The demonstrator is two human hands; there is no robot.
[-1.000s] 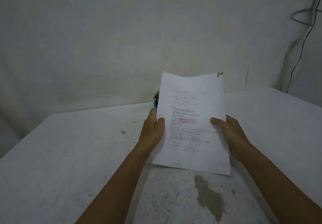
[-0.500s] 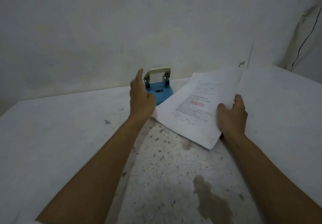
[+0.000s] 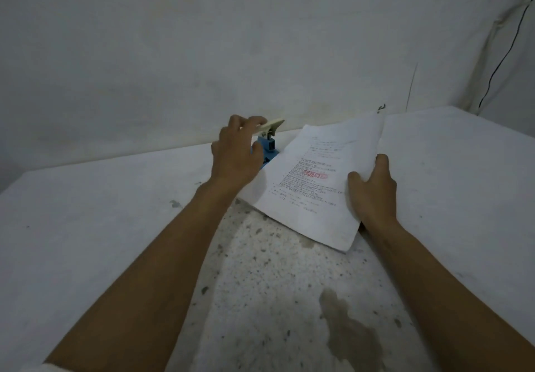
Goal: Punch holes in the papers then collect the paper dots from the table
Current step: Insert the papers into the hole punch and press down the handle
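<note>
A stack of white printed papers (image 3: 318, 180) with a red stamp lies tilted on the table, its left edge at a blue hole punch (image 3: 267, 149) with a cream lever. My left hand (image 3: 236, 151) rests on the punch, fingers curled over the lever and thumb against the blue body. My right hand (image 3: 372, 192) grips the right edge of the papers, thumb on top. A small metal clip sticks out at the papers' far corner. I see no paper dots on the table.
The white speckled table (image 3: 115, 227) runs to a pale wall behind. A brownish stain (image 3: 344, 328) marks the table near me. A black cable (image 3: 503, 59) hangs down the wall at the far right.
The papers came down from upright in both hands to lying against the punch. My left hand let go of them and moved onto the punch's lever.
</note>
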